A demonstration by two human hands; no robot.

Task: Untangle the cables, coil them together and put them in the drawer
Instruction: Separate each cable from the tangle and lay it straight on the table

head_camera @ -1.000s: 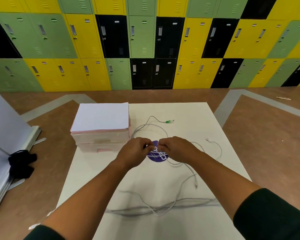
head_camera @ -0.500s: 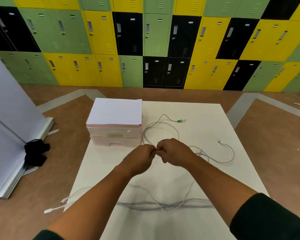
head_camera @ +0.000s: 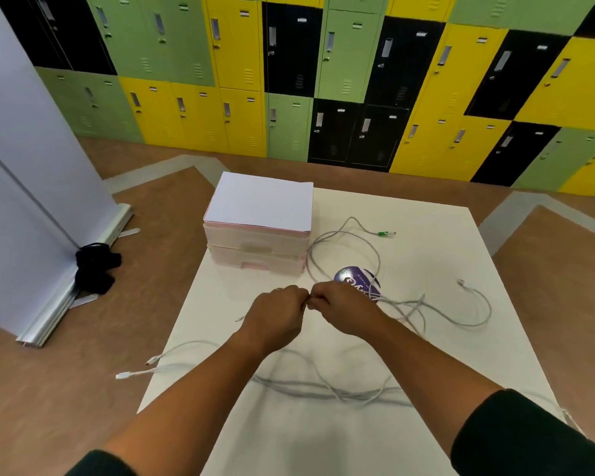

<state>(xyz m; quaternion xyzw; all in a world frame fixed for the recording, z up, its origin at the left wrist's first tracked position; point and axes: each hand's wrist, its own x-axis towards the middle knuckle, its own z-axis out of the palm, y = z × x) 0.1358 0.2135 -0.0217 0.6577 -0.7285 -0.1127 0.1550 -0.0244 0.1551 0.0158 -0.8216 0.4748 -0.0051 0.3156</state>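
Your left hand (head_camera: 275, 317) and right hand (head_camera: 342, 310) meet above the tabletop (head_camera: 426, 242), pinching the cables (head_camera: 323, 392); the drawer unit (head_camera: 255, 250) stands at its far-left corner.

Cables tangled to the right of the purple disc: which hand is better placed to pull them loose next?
Probably the right hand: it lies just beside the tangled cables, while the left hand sits farther off, nearer the drawer unit. Both pinch the cables where they meet.
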